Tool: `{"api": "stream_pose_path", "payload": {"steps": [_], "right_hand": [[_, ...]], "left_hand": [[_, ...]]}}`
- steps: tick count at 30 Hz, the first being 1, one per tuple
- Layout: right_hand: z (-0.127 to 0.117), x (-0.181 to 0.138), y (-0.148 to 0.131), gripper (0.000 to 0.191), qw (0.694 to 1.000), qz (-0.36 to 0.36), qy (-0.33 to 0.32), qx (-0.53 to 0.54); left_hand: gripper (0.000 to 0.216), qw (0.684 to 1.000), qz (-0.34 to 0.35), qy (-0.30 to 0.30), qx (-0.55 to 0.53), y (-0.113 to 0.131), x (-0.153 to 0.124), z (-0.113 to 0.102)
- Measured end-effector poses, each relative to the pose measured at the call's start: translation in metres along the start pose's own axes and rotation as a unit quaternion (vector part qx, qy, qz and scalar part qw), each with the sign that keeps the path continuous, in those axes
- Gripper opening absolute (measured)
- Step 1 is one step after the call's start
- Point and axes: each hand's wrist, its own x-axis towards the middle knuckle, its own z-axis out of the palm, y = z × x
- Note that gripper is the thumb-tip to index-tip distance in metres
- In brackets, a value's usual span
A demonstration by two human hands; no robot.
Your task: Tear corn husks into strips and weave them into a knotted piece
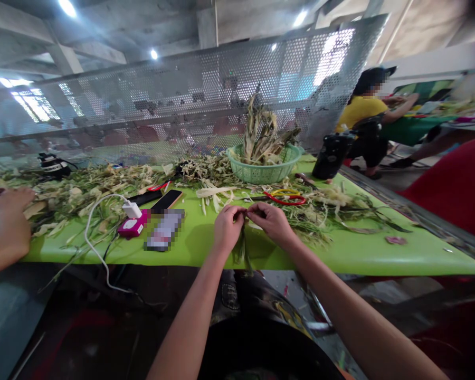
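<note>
Close together over the front of the green table (206, 245), my left hand (228, 226) and my right hand (272, 221) pinch a thin bundle of dried plant strips (243, 247). The strips hang down between the hands toward the table's edge; their top end is hidden by my fingers. Just beyond my hands lie scissors with red and yellow handles (287, 197). Pale husk strips (216, 194) are spread behind my left hand. Green and straw-coloured stalks (311, 227) lie beside my right hand.
A green basket (263, 171) of dried leaves stands behind, with a black bottle (330, 157) to its right. Left are two phones (166, 229), a pink power strip (132, 226) and a white cable (89, 224). A co-worker's hands (13, 203) are far left; another person (362, 113) sits right.
</note>
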Motion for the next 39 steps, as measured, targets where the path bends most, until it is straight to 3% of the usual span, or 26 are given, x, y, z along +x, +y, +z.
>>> {"api": "stream_pose_path", "payload": {"steps": [7, 14, 22, 27, 32, 36, 39], "right_hand": [[-0.002, -0.001, -0.002, 0.02, 1.0, 0.005, 0.004, -0.002], [-0.004, 0.0, -0.005, 0.022, 1.0, 0.015, 0.008, 0.007], [-0.006, 0.0, -0.001, 0.029, 0.995, 0.052, 0.066, 0.053], [-0.01, 0.001, -0.002, 0.039, 0.981, 0.098, 0.096, 0.141], [-0.015, 0.002, -0.011, 0.039, 0.962, 0.133, 0.048, 0.235], [-0.017, 0.002, -0.011, 0.04, 0.924, 0.167, 0.019, 0.344], [-0.016, 0.003, -0.009, 0.041, 0.92, 0.163, 0.028, 0.356]], "left_hand": [[0.008, 0.984, -0.109, -0.041, -0.136, -0.013, 0.0, 0.0], [0.029, 0.946, -0.186, -0.051, -0.261, -0.017, 0.002, -0.003], [0.038, 0.934, -0.22, -0.052, -0.275, -0.014, 0.0, -0.008], [0.03, 0.965, -0.182, -0.037, -0.184, -0.012, -0.001, -0.01], [0.018, 0.991, -0.11, -0.069, -0.02, -0.003, -0.005, -0.008], [0.009, 0.987, -0.057, -0.104, 0.105, 0.001, -0.006, -0.002], [0.008, 0.975, -0.039, -0.13, 0.175, 0.001, -0.007, 0.002]]}}
